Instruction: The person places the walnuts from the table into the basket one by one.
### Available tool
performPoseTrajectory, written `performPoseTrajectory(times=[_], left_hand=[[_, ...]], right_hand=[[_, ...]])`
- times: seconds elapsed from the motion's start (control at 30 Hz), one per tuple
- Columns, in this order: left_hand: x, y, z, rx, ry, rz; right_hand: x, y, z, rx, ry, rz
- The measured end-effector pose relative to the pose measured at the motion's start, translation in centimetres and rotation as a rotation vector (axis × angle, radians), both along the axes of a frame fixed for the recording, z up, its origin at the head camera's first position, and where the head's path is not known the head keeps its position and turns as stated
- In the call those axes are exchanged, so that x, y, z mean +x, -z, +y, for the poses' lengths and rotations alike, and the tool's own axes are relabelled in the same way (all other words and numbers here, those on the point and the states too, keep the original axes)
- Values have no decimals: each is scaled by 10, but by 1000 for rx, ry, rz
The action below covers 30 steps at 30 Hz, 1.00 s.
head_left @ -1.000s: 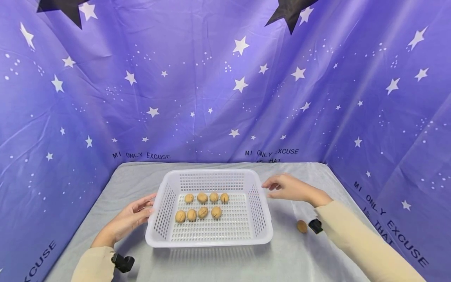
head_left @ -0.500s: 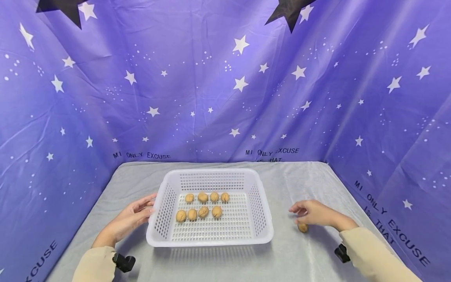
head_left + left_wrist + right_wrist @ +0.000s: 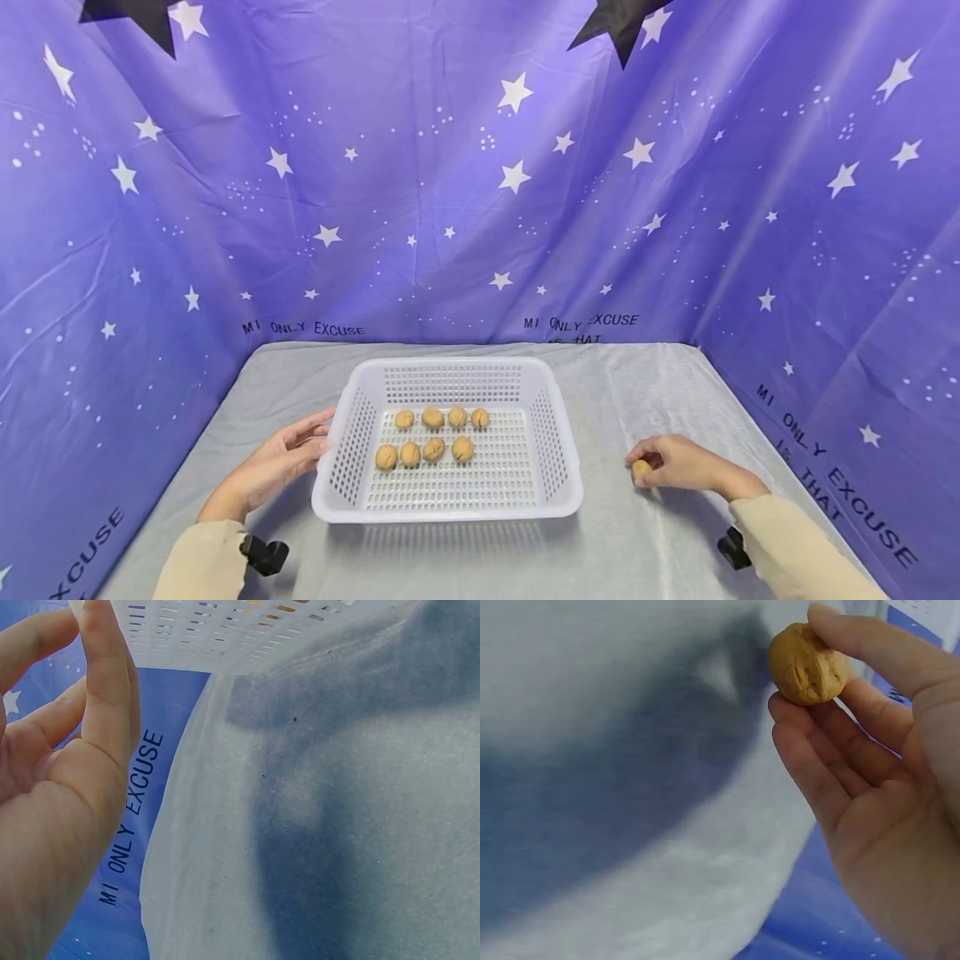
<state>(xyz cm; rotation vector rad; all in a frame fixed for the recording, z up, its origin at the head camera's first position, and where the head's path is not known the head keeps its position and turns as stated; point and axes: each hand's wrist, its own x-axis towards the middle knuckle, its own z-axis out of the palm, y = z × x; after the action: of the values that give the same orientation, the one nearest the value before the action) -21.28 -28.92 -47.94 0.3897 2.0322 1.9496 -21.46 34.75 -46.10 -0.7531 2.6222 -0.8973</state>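
Note:
A walnut (image 3: 808, 664) is pinched between the thumb and fingertips of my right hand (image 3: 678, 465), low over the cloth to the right of the basket. My left hand (image 3: 273, 467) rests against the left side of a white plastic basket (image 3: 450, 516), its fingers fairly straight and their tips at the outer wall. From the left wrist, the basket's perforated wall (image 3: 217, 634) shows just beyond the left hand's fingers. Inside the basket, several walnuts lie in two rows, a back one with a walnut (image 3: 432, 417) and a front one with a walnut (image 3: 410, 454).
Grey cloth (image 3: 622, 558) covers the table under the basket. Purple star-printed curtains (image 3: 420, 208) enclose the back and both sides. Each wrist carries a small black camera, such as the right wrist camera (image 3: 732, 548).
My right hand has moved from beside the basket's right rim, down and to the right, and taken hold of the walnut on the cloth. The left hand and basket stay in place.

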Motion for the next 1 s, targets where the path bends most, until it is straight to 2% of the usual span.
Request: performPoseTrajectory(times=[0.3,0.43,0.53,0.6,0.8,1.0], left_hand=[[1,-3,1,-11,-7,-1],[1,-3,1,-5,-1,-4],[1,-3,1,-1,-3,-4],[1,-2,1,1,-6,-3],[2,-3,1,-1,-7,-1],[2,-3,1,2,0,2]], right_hand=[[-20,-55,-38,30,-19,192],[-29,-78,-62,37,-38,238],[-35,-90,-82,37,-73,253],[-39,-95,-95,45,-101,262],[-51,-102,-140,77,-184,220],[-65,-94,-183,116,-231,153]])
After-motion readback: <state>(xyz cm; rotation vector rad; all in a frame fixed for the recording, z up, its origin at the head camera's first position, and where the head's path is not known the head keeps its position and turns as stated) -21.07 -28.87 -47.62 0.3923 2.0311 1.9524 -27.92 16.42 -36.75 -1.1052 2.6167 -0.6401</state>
